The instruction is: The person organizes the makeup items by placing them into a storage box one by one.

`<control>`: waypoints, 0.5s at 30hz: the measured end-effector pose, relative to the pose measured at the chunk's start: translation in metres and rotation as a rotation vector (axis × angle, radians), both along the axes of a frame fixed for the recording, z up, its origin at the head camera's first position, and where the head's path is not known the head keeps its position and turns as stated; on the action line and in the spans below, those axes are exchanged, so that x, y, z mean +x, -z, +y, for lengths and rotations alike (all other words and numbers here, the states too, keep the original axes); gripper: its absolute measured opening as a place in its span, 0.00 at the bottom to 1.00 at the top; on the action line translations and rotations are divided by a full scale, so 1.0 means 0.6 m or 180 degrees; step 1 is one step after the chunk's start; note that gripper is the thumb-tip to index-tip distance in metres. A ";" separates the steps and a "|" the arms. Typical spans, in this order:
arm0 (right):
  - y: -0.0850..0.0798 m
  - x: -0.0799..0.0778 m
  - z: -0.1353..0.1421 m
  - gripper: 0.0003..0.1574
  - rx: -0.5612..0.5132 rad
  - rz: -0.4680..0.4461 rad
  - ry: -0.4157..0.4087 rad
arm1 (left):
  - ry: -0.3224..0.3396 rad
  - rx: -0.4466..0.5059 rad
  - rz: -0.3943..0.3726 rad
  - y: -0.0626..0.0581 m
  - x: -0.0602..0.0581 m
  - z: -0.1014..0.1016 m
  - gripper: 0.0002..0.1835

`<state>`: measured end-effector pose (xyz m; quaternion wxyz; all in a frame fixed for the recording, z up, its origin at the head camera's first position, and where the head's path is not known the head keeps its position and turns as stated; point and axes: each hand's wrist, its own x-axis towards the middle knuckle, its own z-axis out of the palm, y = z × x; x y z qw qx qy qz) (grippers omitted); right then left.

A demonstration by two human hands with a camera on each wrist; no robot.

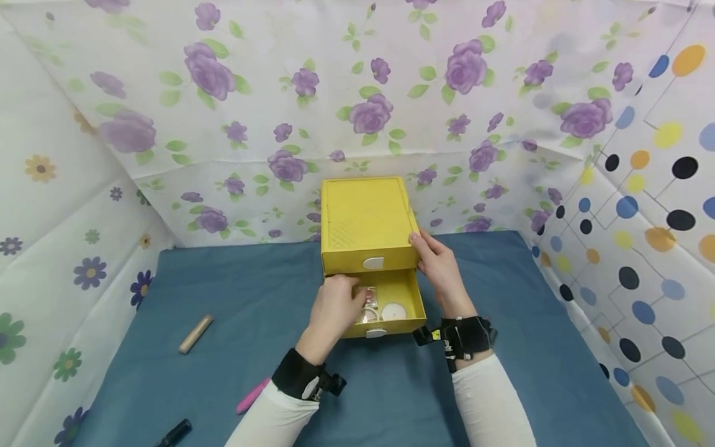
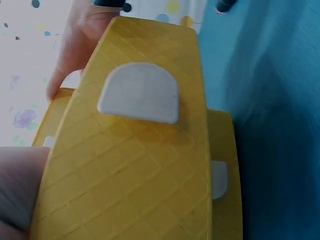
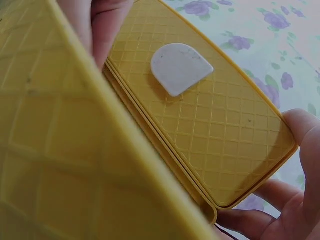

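A yellow drawer box (image 1: 368,217) stands against the back wall, its middle drawer (image 1: 414,288) pulled out by a white handle-fitted front (image 2: 130,165). My left hand (image 1: 335,304) reaches over the left side into that drawer, fingertips down by a small clear packet (image 1: 370,297); whether the fingers pinch anything is hidden. Beside the packet lie a white disc (image 1: 393,311) and a round whitish item (image 1: 368,315). With my right hand (image 1: 444,273) I grip the box's upper right front corner, the thumb on top and the fingers (image 3: 245,222) along the side.
On the blue cloth (image 1: 251,279), a short wooden stick (image 1: 196,334) lies at left. A pink object (image 1: 252,396) is partly behind the left forearm. A black object (image 1: 175,433) lies at the front left edge. Floral sheets (image 1: 335,124) hang behind.
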<state>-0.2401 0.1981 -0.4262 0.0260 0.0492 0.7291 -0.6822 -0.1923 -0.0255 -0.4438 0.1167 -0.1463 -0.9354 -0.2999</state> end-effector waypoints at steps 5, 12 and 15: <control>0.002 0.001 -0.003 0.49 0.0006 -0.0003 -0.0014 | -0.0088 0.0649 0.0451 -0.007 0.036 -0.001 0.08; 0.006 0.003 -0.006 0.48 -0.0008 0.0051 -0.0033 | -0.0041 0.1916 0.0824 -0.011 0.111 -0.003 0.07; 0.003 0.000 -0.003 0.48 0.0013 0.0078 -0.0036 | -0.0054 0.2333 0.0586 -0.008 0.127 -0.009 0.04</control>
